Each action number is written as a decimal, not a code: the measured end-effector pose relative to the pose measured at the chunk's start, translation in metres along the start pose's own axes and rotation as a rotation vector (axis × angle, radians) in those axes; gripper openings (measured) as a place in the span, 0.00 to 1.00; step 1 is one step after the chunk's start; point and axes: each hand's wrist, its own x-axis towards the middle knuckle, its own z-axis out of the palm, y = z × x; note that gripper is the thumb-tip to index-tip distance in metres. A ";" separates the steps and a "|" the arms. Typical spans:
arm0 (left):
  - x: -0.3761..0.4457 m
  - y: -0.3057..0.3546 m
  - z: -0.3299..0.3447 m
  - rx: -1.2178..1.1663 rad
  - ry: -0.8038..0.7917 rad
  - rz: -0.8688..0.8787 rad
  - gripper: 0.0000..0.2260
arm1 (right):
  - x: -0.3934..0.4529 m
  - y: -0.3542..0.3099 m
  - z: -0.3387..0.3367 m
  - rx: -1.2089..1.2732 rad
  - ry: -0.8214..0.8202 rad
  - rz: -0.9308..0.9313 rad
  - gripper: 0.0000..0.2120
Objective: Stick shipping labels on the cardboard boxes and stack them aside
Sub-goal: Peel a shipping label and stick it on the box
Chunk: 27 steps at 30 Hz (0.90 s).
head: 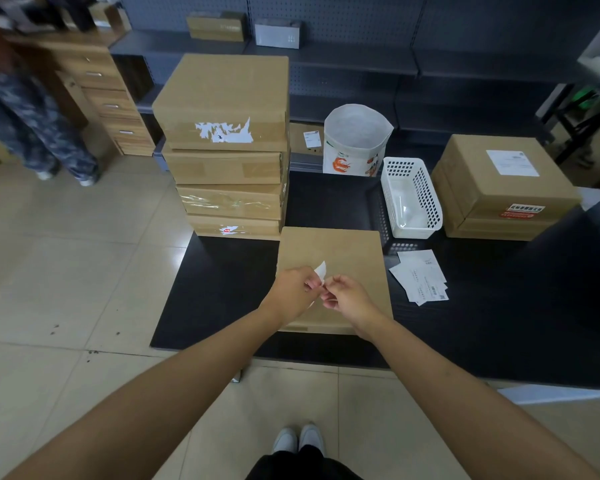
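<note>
A flat cardboard box (pixel 340 251) lies on the black table (pixel 222 292) in front of me. Above its near half, my left hand (pixel 293 289) and my right hand (pixel 345 294) meet, both pinching a small white shipping label (pixel 321 270) whose corner curls upward. More labels (pixel 421 278) lie loose on the table to the right of the box. A stack of several cardboard boxes (pixel 226 143) stands at the table's far left. Another stack of boxes (pixel 499 188), with a label on top, sits at the far right.
A white plastic basket (pixel 411 199) and a white printed bag (pixel 355 140) stand behind the flat box. Grey pegboard shelving (pixel 361 57) runs along the back with small boxes on it. A wooden drawer unit (pixel 108 98) and a standing person (pixel 32 126) are at the left.
</note>
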 end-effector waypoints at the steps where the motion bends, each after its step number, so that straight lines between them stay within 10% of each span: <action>1: 0.000 0.000 0.000 -0.024 0.011 -0.012 0.05 | 0.000 0.000 0.000 -0.001 -0.007 -0.005 0.10; 27: -0.001 -0.004 -0.007 0.071 -0.048 0.033 0.08 | -0.004 0.003 -0.002 -0.075 0.021 -0.062 0.07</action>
